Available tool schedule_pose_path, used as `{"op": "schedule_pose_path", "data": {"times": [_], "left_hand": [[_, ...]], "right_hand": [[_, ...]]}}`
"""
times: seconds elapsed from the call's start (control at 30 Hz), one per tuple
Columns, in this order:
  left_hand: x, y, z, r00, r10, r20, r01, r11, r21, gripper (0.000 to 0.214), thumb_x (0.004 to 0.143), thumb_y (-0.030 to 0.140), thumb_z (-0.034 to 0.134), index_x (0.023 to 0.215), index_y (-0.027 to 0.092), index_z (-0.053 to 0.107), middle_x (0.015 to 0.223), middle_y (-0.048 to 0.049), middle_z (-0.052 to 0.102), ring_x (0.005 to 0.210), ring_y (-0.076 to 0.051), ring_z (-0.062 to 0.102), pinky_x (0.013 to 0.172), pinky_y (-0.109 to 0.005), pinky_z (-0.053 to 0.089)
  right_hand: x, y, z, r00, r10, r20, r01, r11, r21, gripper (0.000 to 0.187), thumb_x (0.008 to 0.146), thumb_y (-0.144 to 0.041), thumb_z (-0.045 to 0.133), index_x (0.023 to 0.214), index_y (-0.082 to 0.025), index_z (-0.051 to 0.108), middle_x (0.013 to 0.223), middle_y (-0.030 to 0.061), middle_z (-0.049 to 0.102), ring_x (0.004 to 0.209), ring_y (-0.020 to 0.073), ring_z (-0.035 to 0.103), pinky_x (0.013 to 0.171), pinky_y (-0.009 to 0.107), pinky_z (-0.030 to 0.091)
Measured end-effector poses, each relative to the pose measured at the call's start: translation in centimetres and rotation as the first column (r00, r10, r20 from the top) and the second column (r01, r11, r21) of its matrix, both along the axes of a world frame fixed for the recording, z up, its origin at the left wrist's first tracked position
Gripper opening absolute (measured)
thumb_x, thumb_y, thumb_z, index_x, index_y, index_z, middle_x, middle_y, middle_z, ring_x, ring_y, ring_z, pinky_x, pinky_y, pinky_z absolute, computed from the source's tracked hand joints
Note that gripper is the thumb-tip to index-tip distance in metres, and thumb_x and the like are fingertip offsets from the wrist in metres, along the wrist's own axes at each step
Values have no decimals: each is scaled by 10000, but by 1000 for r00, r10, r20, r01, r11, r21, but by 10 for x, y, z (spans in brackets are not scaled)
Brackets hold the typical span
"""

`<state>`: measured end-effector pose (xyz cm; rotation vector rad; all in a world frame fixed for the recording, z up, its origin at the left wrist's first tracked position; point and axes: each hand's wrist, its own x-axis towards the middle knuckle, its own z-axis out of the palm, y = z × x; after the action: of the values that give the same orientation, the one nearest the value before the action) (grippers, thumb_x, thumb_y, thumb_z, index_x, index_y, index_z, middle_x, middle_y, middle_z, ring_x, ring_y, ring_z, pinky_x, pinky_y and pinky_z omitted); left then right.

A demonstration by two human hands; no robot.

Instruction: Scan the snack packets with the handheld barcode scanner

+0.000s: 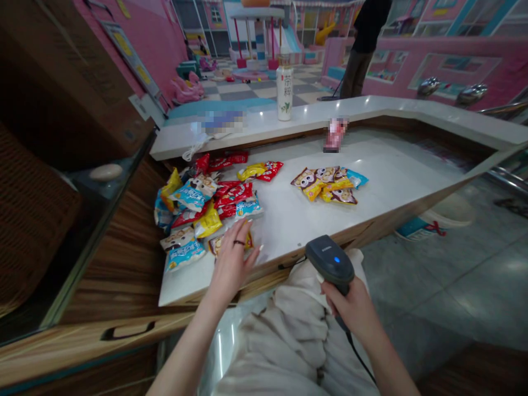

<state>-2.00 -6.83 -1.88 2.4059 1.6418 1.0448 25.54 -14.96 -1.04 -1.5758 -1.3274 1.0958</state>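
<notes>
Barcode scanner in right hand, nose toward counter; left hand spread on packets

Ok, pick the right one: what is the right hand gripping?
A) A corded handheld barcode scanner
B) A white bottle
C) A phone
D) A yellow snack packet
A: the right hand wraps around the handle of a corded handheld barcode scanner, whose dark head shows a lit blue light and whose cable hangs below the hand.
</notes>
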Motion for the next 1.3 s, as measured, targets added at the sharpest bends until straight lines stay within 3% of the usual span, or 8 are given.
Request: {"op": "schedule_pose_path", "data": {"times": [0.23,0.5,0.6,0.73,0.8,0.9,1.0,1.3], "left_hand": [[-47,-11,-28,991,40,-128,-40,999,3,572,943,325,575,1480,223,407,1514,-189,443,1391,-349,431,1120,-582,368],[-24,-5,-13,956,27,292,2,995,-100,404,971,326,527,1363,241,568,1434,-114,547,1319,-257,508,1137,-455,370],[-1,-2,-2,776,89,624,48,979,-198,410,963,376,545,1354,255,579,1407,-75,579,1325,-226,512,1160,-399,349],[32,12,-1,153,374,915,213,891,-400,404,905,450,626,1263,262,633,1317,-43,651,1210,-216,613,1031,-337,486],[45,22,-4,-46,500,865,335,823,-458,377,899,448,631,1202,226,657,1254,-62,687,1087,-219,678,897,-324,558],[58,35,-9,-142,581,802,444,761,-473,328,917,397,608,1161,188,674,1201,-77,712,973,-204,716,779,-300,589],[64,42,-10,-231,563,793,520,760,-389,331,926,394,599,1186,200,668,1233,-61,705,999,-191,713,821,-297,589],[70,35,-15,-141,487,862,491,790,-367,333,857,342,710,1146,187,647,1169,-85,731,1029,-227,714,932,-370,566]], "right_hand": [[-15,2,-5,996,48,-77,-51,998,-26,217,809,-382,637,711,-192,608,413,-47,528,348,141,510,388,232,404],[-21,3,-4,999,12,-52,-12,1000,-2,182,794,-361,632,744,-187,608,431,-55,517,356,135,503,382,227,413],[-23,6,-3,998,11,-68,-11,1000,3,167,795,-348,629,753,-188,604,435,-61,509,355,130,492,380,224,407],[-29,10,0,998,22,-67,-20,999,27,174,805,-355,626,751,-192,598,435,-65,502,347,127,487,372,220,393],[-31,12,2,998,21,-51,-19,999,45,162,805,-346,626,762,-191,605,438,-64,509,350,131,499,377,220,397],[-32,12,2,999,25,-43,-23,999,46,159,814,-342,627,806,-182,624,441,-65,517,353,137,512,381,220,405],[-34,11,2,999,37,-37,-36,999,33,169,836,-346,625,830,-178,639,442,-66,517,358,140,510,377,218,399],[-55,7,12,992,117,56,-124,981,148,104,804,-222,643,865,-161,701,708,22,719,669,196,658,595,236,481]]}}
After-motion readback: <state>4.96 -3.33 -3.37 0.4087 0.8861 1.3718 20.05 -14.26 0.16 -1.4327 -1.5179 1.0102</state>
